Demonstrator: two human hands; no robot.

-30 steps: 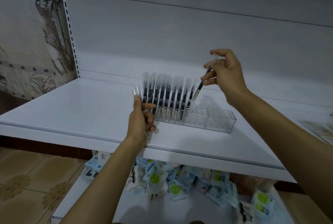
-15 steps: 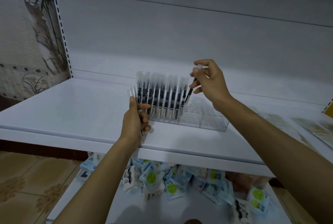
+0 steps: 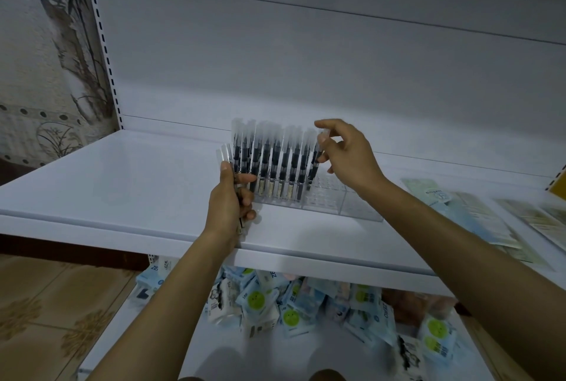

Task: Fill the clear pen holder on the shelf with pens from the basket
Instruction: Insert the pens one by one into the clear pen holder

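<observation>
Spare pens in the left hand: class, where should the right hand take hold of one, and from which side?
Pinch a clear cap tip, from above: the spare pens stand upright in the left hand, whose curled fingers cover the barrels, leaving caps free above.

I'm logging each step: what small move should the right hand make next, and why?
Probably straighten the tilted pen and press it down until it seats. The right hand pinches its cap, its lower end sits at the clear pen holder just right of the standing pens. The left hand grips spare pens.

Dim bluish light, blurred right edge, wide-angle bending.
</observation>
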